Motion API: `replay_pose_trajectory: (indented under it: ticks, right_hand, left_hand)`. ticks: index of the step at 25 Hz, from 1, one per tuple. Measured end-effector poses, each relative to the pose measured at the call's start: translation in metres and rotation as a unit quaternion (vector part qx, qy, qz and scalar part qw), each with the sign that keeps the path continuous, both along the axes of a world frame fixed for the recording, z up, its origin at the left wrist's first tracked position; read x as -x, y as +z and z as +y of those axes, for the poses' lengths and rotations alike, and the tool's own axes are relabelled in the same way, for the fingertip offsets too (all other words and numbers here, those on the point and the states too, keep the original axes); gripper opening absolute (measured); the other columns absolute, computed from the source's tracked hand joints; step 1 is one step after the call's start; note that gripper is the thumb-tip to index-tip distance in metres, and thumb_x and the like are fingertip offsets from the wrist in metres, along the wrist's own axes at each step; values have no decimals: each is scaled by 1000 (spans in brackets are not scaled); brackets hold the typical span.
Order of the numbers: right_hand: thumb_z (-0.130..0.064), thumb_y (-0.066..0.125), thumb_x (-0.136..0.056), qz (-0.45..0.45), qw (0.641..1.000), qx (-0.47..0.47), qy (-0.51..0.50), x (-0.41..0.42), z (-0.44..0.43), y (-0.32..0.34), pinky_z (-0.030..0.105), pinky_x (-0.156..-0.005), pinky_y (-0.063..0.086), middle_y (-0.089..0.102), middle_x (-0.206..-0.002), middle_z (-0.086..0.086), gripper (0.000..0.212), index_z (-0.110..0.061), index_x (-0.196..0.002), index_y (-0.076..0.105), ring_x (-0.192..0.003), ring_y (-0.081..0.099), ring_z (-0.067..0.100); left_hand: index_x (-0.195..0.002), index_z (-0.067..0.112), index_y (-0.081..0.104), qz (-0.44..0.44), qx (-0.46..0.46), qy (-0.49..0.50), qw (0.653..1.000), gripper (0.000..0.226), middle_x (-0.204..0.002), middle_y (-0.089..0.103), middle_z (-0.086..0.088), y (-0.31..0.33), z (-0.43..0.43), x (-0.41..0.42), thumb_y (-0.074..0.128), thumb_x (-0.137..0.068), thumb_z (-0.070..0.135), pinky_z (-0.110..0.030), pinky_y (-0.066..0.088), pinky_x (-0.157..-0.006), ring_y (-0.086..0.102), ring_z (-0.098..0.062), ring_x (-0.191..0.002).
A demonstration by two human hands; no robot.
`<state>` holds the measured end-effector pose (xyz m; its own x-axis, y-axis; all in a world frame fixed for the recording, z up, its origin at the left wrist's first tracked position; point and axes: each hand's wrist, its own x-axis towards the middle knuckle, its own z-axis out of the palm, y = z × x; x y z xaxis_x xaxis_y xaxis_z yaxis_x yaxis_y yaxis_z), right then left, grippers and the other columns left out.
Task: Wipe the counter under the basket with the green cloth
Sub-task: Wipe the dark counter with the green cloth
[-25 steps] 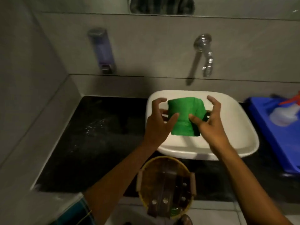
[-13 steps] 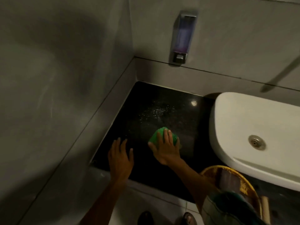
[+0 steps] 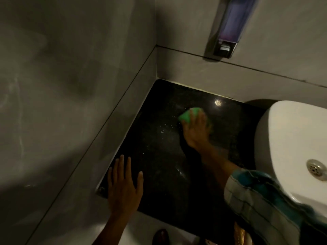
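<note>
The green cloth [image 3: 185,116] lies bunched on the black speckled counter [image 3: 159,144], toward its back. My right hand [image 3: 196,129] presses down on the cloth, fingers spread over it, so only its left and top edges show. My left hand [image 3: 123,186] rests flat on the counter's front left corner, fingers apart, holding nothing. Water droplets glint on the counter left of the cloth. A sliver of the yellow wicker basket [image 3: 238,232] shows at the bottom edge, below the counter.
A white basin [image 3: 286,138] with a metal drain [image 3: 316,167] stands on the counter's right side. A soap dispenser [image 3: 228,27] hangs on the back wall. Grey walls close the counter on the left and back. A shoe [image 3: 160,236] shows on the floor.
My right hand has pushed the green cloth farther back along the counter. My left hand stays flat at the front corner. One second ago both hands held the cloth over the basin.
</note>
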<state>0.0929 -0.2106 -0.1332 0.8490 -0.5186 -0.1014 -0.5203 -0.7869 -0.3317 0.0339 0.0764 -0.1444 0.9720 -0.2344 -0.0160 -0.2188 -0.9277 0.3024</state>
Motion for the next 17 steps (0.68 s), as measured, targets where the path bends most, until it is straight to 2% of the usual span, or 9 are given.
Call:
replay_pose_trajectory:
  ticks: [2, 4, 6, 7, 9, 11, 13, 15, 17]
  right_hand:
    - [-50, 24, -94, 4, 993, 2, 119, -14, 60, -2, 65, -114, 7, 7, -161, 13, 61, -26, -150, 17, -148, 2, 33]
    - [-53, 28, -93, 9, 963, 14, 270, 2, 103, 4, 63, -115, 3, 9, -162, 8, 57, -35, -147, 22, -149, 2, 28]
    - [-54, 30, -93, 6, 942, 43, 334, 40, 105, 6, 59, -114, 1, 10, -162, 6, 54, -40, -145, 24, -149, 4, 26]
    - [-54, 30, -93, -2, 949, 60, 310, 58, 92, 4, 60, -114, 4, 13, -161, 6, 54, -40, -144, 25, -149, 7, 26]
    - [-54, 25, -92, -1, 977, 76, 199, 79, 50, 1, 61, -115, 10, 13, -161, 8, 55, -38, -145, 26, -148, 9, 27]
    - [-52, 21, -95, 36, 995, 59, 74, 69, 4, 1, 60, -116, 2, 3, -162, 10, 56, -34, -148, 20, -149, -1, 29]
    - [-51, 22, -95, 41, 998, 35, -17, 32, -32, 6, 63, -116, 0, 1, -161, 14, 59, -29, -149, 18, -148, -4, 33]
    - [-53, 25, -92, 19, 999, 22, -33, -18, -53, 9, 66, -114, 5, 5, -160, 18, 63, -27, -150, 19, -146, 2, 38]
    - [-57, 24, -90, 25, 1000, 4, 3, -64, -48, 9, 64, -113, 6, 7, -160, 17, 66, -28, -149, 19, -146, 5, 39]
  left_hand:
    - [-148, 15, 24, 0, -5, 3, 1000, 69, -160, 21, -4, 0, 0, 0, 27, -92, 55, -42, 16, -120, 16, -20, -148]
    - [-148, 12, 23, 6, -11, 3, 1000, 71, -159, 22, -5, 1, 0, 2, 25, -91, 55, -42, 15, -120, 18, -20, -147]
    - [-148, 10, 24, 3, -18, 2, 1000, 73, -159, 24, -6, 2, 1, 2, 24, -91, 55, -42, 17, -120, 19, -21, -147]
    - [-148, 10, 23, 5, -20, 3, 1000, 73, -159, 24, -6, 3, 1, 2, 24, -91, 56, -42, 17, -120, 19, -20, -147]
    - [-148, 11, 21, 11, -19, 4, 1000, 75, -159, 22, -6, 5, -1, 3, 22, -90, 57, -42, 16, -120, 17, -19, -147]
    - [-149, 11, 19, 17, -15, 6, 1000, 76, -160, 19, -5, 5, -1, 2, 19, -89, 59, -42, 15, -120, 15, -19, -147]
    - [-149, 12, 19, 15, -20, 5, 1000, 76, -160, 19, -5, 6, -2, 1, 19, -89, 59, -42, 14, -120, 15, -19, -147]
    - [-149, 12, 20, 11, -22, 5, 1000, 75, -159, 20, -5, 4, -1, 0, 20, -90, 58, -41, 12, -120, 16, -19, -147]
    - [-149, 12, 19, 2, -26, 6, 1000, 74, -160, 20, -4, 2, 0, -1, 22, -90, 57, -39, 9, -120, 16, -19, -147]
